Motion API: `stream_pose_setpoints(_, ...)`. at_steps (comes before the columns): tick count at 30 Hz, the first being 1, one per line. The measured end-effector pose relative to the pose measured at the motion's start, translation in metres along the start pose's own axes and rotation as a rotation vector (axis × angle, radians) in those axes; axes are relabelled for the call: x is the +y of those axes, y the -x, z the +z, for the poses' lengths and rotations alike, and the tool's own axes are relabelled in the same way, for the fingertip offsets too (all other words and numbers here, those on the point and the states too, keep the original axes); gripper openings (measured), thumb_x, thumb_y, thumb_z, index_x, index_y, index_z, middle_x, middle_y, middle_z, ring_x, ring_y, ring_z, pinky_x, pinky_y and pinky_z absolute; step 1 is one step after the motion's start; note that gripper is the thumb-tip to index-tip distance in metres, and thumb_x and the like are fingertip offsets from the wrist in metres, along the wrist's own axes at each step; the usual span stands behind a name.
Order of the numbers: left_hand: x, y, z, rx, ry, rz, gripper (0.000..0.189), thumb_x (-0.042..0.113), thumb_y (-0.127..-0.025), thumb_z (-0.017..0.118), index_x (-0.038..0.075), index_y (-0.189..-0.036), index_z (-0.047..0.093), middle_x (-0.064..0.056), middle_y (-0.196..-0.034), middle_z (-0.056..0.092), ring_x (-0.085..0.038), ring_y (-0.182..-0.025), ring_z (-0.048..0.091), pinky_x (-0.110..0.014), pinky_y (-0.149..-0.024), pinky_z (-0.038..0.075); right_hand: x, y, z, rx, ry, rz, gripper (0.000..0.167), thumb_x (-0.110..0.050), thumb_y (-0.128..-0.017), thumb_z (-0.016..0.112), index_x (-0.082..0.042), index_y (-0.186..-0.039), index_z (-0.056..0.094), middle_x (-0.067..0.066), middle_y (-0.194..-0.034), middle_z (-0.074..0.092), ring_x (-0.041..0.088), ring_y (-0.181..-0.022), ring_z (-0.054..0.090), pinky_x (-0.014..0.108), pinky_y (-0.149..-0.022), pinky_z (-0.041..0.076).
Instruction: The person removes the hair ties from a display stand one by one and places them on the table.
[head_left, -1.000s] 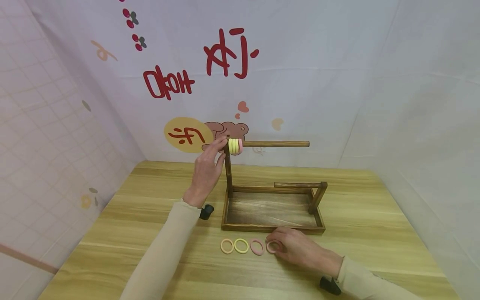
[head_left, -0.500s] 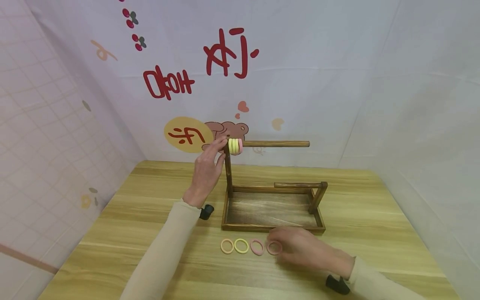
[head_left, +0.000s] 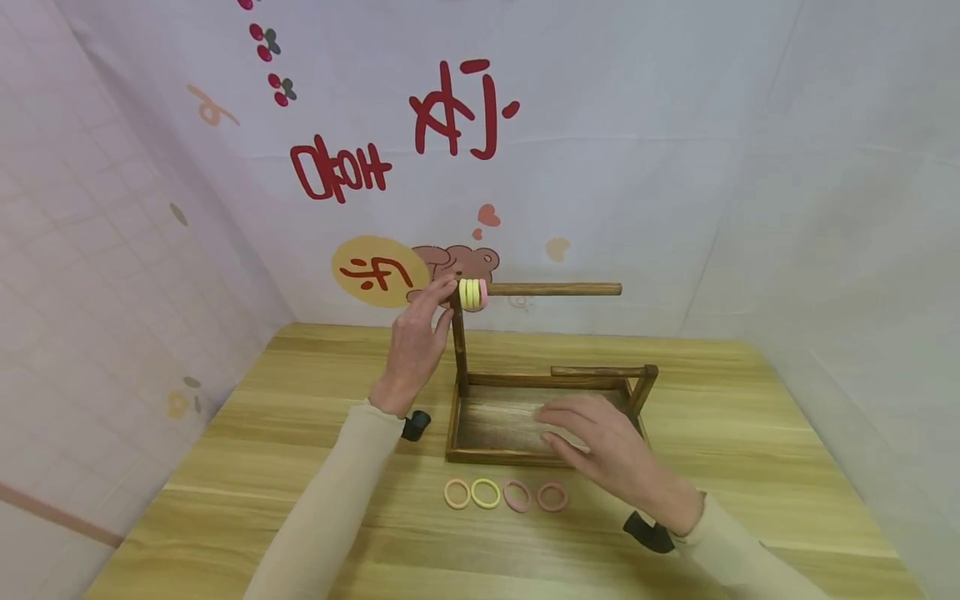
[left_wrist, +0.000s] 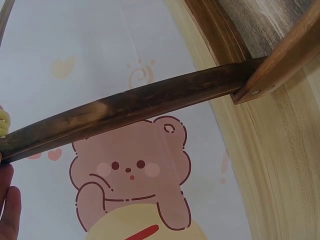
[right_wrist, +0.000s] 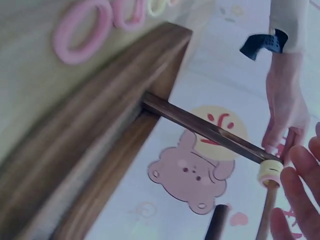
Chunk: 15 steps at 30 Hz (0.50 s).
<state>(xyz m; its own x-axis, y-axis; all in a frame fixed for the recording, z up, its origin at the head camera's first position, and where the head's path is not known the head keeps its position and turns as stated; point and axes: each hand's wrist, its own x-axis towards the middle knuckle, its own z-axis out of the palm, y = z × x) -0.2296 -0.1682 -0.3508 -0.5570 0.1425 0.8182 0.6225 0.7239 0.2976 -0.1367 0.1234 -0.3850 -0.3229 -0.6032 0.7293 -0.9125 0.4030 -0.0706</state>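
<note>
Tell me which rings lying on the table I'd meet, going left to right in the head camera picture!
Pale orange ring → yellow ring → first pink ring → second pink ring.

Four pastel rings [right_wrist: 62, 40] flat in row before wooden rack [head_left: 495, 457].

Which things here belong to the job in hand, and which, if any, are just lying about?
Seemingly part of the job:
wooden stand with its upper rod
stacked yellow and pink rings on that rod
loose peach ring, yellow ring, two pink rings
left hand and right hand

Apparently just background:
printed backdrop
black wrist straps
</note>
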Motion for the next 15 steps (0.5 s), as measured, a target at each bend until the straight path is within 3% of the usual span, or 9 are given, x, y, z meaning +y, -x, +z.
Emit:
stream_pose_setpoints(7,0.000,-0.001,0.000,0.006,0.005,-0.009,0.044,-0.010,-0.088,0.076,-0.005,-0.130,0.065,-0.016,-0.138,0.065,-0.034,-0.118,0.068,-0.047,-0.092,0.060,0.005,-0.029,-0.003,0.109,0.044,-0.062,0.030,-0.029,-0.109,0.057,-0.006,-0.115,0.075,0.006,-0.114,0.073,0.027,-0.105,0.069,0.043,-0.089,0.056)
stream_pose_setpoints(15,0.001,-0.002,-0.001,0.004,0.013,-0.019,0.041,-0.008,-0.089,0.076,-0.005,-0.129,0.066,-0.016,-0.136,0.066,-0.034,-0.118,0.068,-0.047,-0.095,0.059,0.023,-0.056,-0.004,0.150,0.009,-0.022,0.032,-0.028,-0.107,0.058,-0.002,-0.119,0.072,0.013,-0.117,0.072,0.031,-0.108,0.069,0.045,-0.091,0.058)
